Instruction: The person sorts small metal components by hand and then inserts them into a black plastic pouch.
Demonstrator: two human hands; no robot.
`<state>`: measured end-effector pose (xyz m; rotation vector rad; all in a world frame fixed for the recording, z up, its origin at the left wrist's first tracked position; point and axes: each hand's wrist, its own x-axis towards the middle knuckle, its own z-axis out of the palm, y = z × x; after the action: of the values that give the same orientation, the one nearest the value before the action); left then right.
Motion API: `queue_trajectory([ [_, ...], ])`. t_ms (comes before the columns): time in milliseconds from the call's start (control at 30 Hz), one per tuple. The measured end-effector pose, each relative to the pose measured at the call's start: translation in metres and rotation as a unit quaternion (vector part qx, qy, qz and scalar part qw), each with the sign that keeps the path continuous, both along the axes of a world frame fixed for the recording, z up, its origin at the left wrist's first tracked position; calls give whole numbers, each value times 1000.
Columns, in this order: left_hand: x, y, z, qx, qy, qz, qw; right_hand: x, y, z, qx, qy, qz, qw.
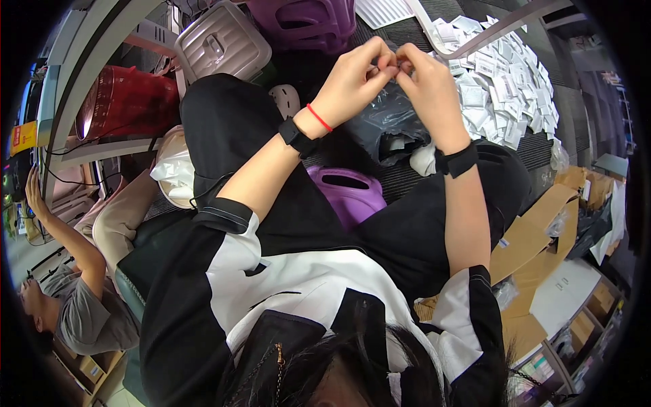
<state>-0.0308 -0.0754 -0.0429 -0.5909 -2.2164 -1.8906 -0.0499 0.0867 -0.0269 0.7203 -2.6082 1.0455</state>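
Note:
My left hand (364,71) and my right hand (427,79) meet at the top middle of the view, fingertips pinched close together. Below them hangs or lies a black plastic bag (380,122), crumpled and shiny, whose upper part runs up to my fingers. Exactly what sits between the fingertips is partly hidden by the fingers themselves. Just under the bag, by my right knee, is a white crumpled piece (424,160). A purple plastic stool (348,197) with a slot in it stands between my legs.
Many small white labelled packets (505,88) lie heaped at the far right. Far left are a lidded grey bin (222,42), a red bucket (129,102) and a lined waste bin (178,169). Another purple stool (305,24) stands ahead. Opened cardboard (536,230) lies right; a person (95,305) sits left.

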Motion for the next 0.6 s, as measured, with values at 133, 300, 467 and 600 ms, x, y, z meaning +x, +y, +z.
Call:
queue_trajectory([
  [133,6,2,6,-81,35,7,996,-5,5,4,-56,-112,23,992],
  [300,6,16,-11,-6,34,90,995,-3,-12,-26,-213,-109,-37,970],
  [467,3,23,-14,54,1,65,996,7,-25,-19,-469,-274,-39,839],
  [600,0,29,-15,104,-37,54,992,12,-26,-25,-535,-329,-28,778],
])
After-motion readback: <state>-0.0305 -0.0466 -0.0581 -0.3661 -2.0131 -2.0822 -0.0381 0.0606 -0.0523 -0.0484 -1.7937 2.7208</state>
